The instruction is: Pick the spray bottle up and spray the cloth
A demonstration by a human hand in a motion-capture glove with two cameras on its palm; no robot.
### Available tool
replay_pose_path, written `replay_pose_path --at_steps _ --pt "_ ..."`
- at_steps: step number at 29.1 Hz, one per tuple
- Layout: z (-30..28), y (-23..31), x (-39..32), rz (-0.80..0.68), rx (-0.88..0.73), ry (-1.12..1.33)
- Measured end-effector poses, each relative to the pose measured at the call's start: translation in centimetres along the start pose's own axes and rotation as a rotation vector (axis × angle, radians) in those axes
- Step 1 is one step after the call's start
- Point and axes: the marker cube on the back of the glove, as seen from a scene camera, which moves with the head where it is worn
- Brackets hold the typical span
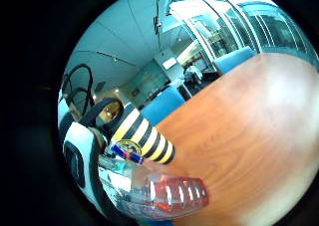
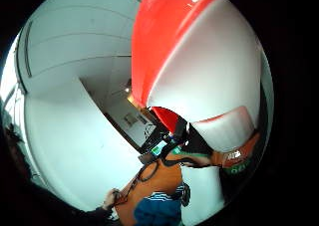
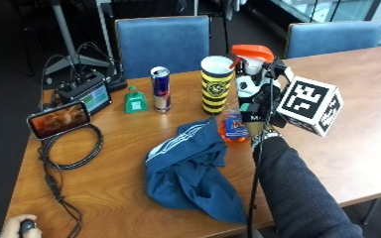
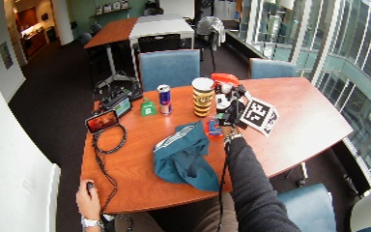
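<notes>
while right hand [image 3: 260, 106] fingers curl round upright spray bottle [image 3: 248, 74], cloth [image 3: 190, 171] lies on desk [image 3: 349, 124] below, toward person; nozzle points away.

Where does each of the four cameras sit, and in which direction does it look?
Little finger side palm view: on the palm, facing the striped cup and table.
Thumb side palm view: on the palm, filled by the spray bottle.
Outside view: above the table, showing the right hand and blue cloth.
Wide outside view: higher, showing more room.
Both outside views share the cloth.
</notes>
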Motion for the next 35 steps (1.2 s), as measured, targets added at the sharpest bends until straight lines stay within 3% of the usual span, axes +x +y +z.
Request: replay_pose_path --at_steps 8,14,18,27,35 --pt "0.1 0.7 0.1 0.201 -0.146 -0.122" --pt "-0.3 0.4 -1.9 0.175 -0.253 -0.098" --pt "-0.3 -0.1 -3.3 0.037 -0.350 -0.024" --pt "-0.5 -1.0 -6.6 -0.419 -0.533 0.246" --pt "-1.2 -0.4 -8.0 -0.697 -0.644 0.418"
